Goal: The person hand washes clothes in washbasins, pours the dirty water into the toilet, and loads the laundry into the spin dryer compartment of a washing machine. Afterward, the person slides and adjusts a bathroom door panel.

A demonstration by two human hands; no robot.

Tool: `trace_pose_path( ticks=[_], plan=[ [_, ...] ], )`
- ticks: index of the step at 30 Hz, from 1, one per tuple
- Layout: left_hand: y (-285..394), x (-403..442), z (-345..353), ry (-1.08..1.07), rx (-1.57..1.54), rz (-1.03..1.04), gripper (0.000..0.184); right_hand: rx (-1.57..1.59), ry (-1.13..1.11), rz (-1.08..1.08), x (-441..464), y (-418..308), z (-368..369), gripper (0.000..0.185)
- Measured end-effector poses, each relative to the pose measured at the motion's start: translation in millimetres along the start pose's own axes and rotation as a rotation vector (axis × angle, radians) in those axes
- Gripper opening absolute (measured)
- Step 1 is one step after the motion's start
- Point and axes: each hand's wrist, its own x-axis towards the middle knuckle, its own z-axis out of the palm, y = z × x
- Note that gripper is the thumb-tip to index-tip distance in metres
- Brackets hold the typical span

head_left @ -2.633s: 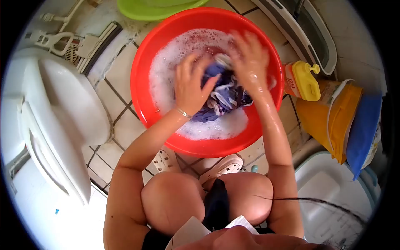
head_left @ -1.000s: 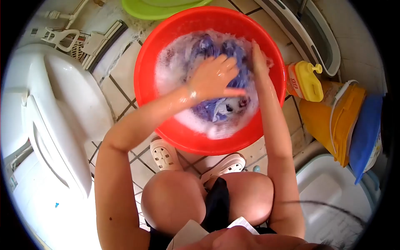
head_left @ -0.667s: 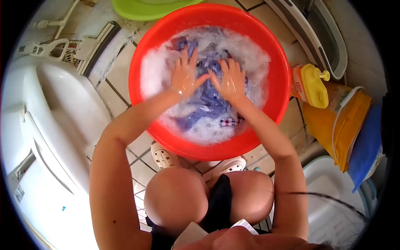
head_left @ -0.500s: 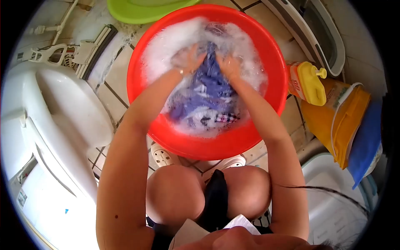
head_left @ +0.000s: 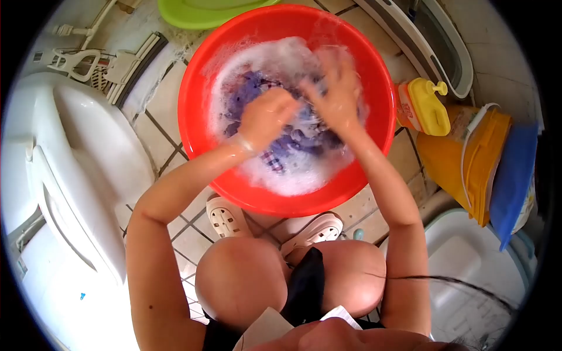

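A wide red basin [head_left: 376, 111] holds foamy water and a soaked blue-purple garment [head_left: 304, 142] with a checked patch showing at its lower left. Over the garment's left part is my left hand [head_left: 266, 120], its fingers curled in; whatever lies inside them is hidden. My right hand [head_left: 339, 96] is raised over the right side of the suds, fingers spread and slightly blurred, with nothing seen in it. White foam [head_left: 293, 181] rings the cloth, and the basin wall is wet.
A green basin [head_left: 213, 16] lies beyond the red one. At the left stands a white toilet-like fixture [head_left: 105, 146]. To the right are a yellow pump bottle [head_left: 430, 105], a yellow bucket [head_left: 462, 155], a blue container [head_left: 515, 181] and a pale tub [head_left: 462, 251]. My shoes [head_left: 228, 217] rest on tiles.
My hands have come out of the suds towards me, the left curling and the right lifting. The garment, stretched lengthwise earlier, now lies bunched and spread across the basin's middle.
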Motion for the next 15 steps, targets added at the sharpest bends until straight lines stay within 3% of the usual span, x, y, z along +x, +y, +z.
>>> trace_pose_path(
  ticks=[1, 4, 7, 8, 9, 11, 15],
  plan=[
    [-8, -4, -7, 0.010, -0.137, -0.280, 0.036, -0.179, -0.053, -0.202, -11, -14, -10, 0.074],
    [-27, 3, -17, 0.124, 0.640, 0.046, 0.067, -0.072, -0.331, -0.183, -40, 4, 17, 0.075],
    [-77, -8, 18, -0.242, 0.530, -0.055, 0.091, -0.055, -0.571, 0.013, -33, 7, 33, 0.072],
    [-84, 2, 20, -0.253, 0.539, 0.002, 0.089, -0.068, -0.608, 0.048, -24, 9, 33, 0.061],
    [-90, 14, 22, -0.368, 0.515, -0.032, 0.087, -0.131, -0.785, 0.074, -17, 17, 45, 0.057],
    [-101, 43, 26, -0.576, 0.477, -0.088, 0.082, -0.125, -0.783, 0.062, -5, 42, 70, 0.055],
    [-131, 52, 52, -0.276, 0.461, -0.202, 0.058, -0.084, -0.597, 0.083, 4, 86, 107, 0.051]
  ],
)
